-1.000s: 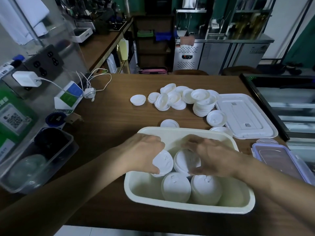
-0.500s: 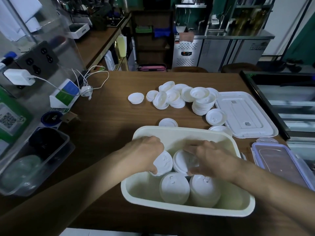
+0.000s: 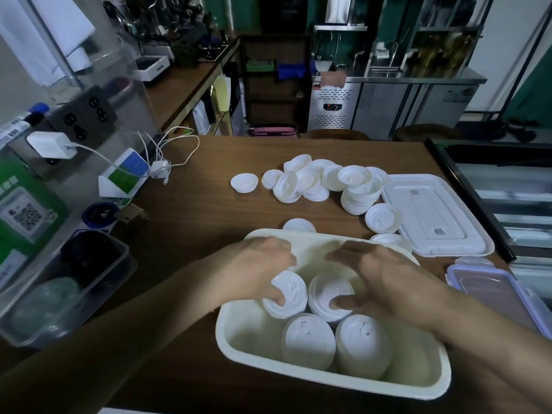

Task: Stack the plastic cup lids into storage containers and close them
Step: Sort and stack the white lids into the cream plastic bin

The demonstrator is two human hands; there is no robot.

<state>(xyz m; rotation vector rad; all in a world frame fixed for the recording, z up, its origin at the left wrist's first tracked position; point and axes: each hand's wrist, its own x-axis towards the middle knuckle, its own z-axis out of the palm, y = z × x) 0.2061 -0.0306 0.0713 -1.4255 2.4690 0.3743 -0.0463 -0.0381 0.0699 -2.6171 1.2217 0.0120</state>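
Both hands [image 3: 254,270] [image 3: 388,282] grip lid stacks [image 3: 294,289] in the tub [image 3: 328,380]; loose lids [image 3: 313,180] crowd beyond.

White cup lids [image 3: 307,339] sit in perhaps four stacks inside the open cream container [image 3: 248,330].

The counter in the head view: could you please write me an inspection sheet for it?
Surface: wooden counter, brown, bare between the items.
Job's things: cream container holds four lid stacks; loose lids are piled behind it; white container lid lies flat at right; purple-rimmed box sits nearer right.
Clutter: clear bin with dark items and a card stand, at left.
Hands: left hand grips the rear-left lid stack; right hand grips the rear-right lid stack.
Cables: white cables looped at left rear; white adapter in a socket.
Surroundings: steel cabinets behind.
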